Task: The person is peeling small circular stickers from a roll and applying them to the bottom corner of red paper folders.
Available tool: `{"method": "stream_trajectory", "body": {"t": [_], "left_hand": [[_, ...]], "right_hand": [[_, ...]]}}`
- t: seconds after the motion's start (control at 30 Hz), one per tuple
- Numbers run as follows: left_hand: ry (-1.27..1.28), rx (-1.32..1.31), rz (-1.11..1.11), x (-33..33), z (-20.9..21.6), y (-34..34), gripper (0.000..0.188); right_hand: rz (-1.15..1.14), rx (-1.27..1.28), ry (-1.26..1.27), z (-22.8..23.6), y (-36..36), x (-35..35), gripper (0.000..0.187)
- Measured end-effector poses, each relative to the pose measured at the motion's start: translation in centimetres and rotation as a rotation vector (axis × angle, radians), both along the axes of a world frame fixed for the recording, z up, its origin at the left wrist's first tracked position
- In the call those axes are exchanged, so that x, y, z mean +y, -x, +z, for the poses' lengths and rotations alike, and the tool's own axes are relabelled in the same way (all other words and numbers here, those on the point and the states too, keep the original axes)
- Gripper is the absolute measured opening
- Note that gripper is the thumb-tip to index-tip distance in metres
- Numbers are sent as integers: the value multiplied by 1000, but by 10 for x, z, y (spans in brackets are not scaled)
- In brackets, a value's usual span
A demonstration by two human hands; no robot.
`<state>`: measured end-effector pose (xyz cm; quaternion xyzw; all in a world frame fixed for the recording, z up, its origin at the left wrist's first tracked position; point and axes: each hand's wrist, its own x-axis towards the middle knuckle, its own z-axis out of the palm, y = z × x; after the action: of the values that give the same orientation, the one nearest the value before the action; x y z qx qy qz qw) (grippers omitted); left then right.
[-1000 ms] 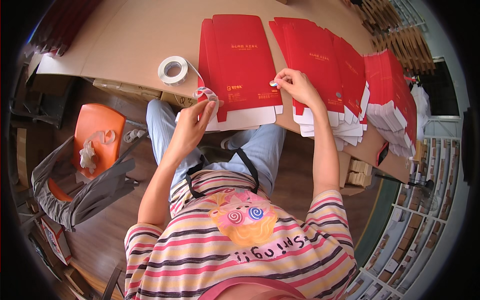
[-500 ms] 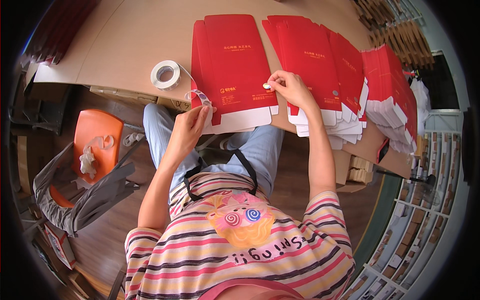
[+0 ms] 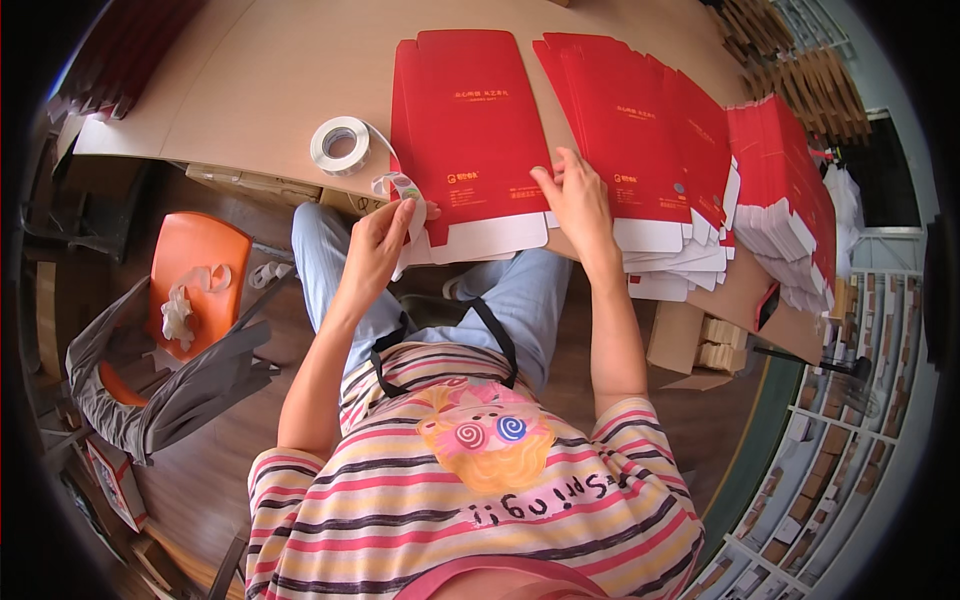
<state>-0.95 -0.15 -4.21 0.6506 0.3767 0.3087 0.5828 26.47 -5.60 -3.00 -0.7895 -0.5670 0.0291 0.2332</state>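
My left hand [image 3: 382,236] is closed on a strip of round stickers [image 3: 398,186] at the lower left corner of a flat red carton [image 3: 470,120]. The strip runs up to a white sticker roll [image 3: 340,146] lying on the table. My right hand [image 3: 580,208] is over the gap between this carton and a fanned pile of red cartons [image 3: 625,100]. Its thumb and fingers are apart, and I see nothing between them. One round silver sticker [image 3: 679,188] shows on a carton in the pile.
A thicker stack of red cartons [image 3: 775,150] stands at the right of the table [image 3: 260,90]. Beside it lies a dark phone-like object [image 3: 768,304]. An orange chair [image 3: 205,270] with scrap strips is at the left. An open cardboard box [image 3: 680,335] sits below the table's right edge.
The small shiny round sticker between my right fingers is no longer seen; that hand has shifted slightly right and down, its fingers spread. My left hand keeps the strip.
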Motion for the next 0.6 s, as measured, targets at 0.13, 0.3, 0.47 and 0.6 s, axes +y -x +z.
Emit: {"method": "stream_trajectory", "body": {"t": [0.13, 0.3, 0.47, 0.6], "left_hand": [[61, 25, 3, 2, -12, 4, 42], [87, 7, -26, -1, -2, 3, 44], [17, -3, -10, -3, -7, 2, 43], [16, 38, 3, -3, -3, 2, 40]], "right_hand": [[-79, 147, 11, -10, 15, 9, 56], [-135, 526, 188, 10, 27, 20, 50], [-188, 16, -92, -19, 44, 15, 65], [-250, 18, 63, -3, 46, 19, 74]]}}
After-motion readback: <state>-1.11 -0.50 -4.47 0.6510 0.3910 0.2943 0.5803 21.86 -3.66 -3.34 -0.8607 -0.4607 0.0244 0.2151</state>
